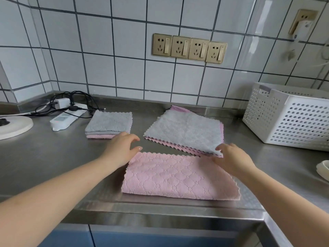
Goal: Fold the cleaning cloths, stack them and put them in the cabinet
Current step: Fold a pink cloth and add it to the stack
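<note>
At far left a power strip (66, 118) with dark cables lies on the steel tabletop (53, 157). Next comes the stack of folded cloths (109, 125), grey over pink, set aside as finished work. The left hand (122, 148) hovers at the far left corner of the pink cloth (178, 177), fingers loosely curled and spread, gripping nothing visible. The pink cloth lies doubled near the front edge, apparently mid-fold. The right hand (233, 160) rests at its far right corner, fingers bent; whether they pinch it cannot be told. Behind lies the unfolded pile (185, 131), and a white perforated basket (288, 116) stands furthest right.
</note>
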Demonstrator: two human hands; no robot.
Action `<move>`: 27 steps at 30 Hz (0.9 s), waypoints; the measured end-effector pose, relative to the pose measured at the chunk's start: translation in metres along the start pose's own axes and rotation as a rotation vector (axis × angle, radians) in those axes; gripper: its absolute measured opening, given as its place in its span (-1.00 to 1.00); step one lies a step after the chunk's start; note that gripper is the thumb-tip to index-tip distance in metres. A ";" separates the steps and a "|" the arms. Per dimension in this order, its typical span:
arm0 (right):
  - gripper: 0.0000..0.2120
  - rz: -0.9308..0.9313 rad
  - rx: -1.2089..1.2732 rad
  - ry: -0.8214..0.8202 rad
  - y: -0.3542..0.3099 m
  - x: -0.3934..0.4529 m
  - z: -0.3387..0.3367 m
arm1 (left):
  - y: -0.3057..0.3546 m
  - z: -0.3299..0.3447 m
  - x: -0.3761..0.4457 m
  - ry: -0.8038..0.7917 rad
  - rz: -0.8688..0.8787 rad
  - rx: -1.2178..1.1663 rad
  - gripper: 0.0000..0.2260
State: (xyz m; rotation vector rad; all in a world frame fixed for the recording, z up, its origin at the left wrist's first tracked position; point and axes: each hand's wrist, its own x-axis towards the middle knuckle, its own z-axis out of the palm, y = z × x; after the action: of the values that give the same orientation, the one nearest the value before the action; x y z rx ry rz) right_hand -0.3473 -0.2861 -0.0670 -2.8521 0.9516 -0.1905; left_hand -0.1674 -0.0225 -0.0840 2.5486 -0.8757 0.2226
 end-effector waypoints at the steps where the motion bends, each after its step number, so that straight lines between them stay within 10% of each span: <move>1: -0.57 -0.060 -0.049 0.061 -0.005 -0.003 -0.002 | 0.009 -0.004 -0.004 0.022 0.046 0.004 -0.71; 8: -0.59 -0.385 -0.016 -0.007 -0.089 -0.033 0.038 | 0.086 0.031 -0.041 -0.147 0.315 0.084 -0.66; 27: -0.32 -0.137 -0.136 -0.172 -0.002 -0.038 0.041 | 0.029 0.026 -0.055 -0.343 0.032 0.232 -0.37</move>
State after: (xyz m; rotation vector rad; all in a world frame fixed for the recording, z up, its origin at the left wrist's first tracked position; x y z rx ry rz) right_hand -0.3693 -0.2585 -0.1100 -2.9983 0.7646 0.1102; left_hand -0.2281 -0.0247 -0.1130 2.8420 -1.0702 -0.1168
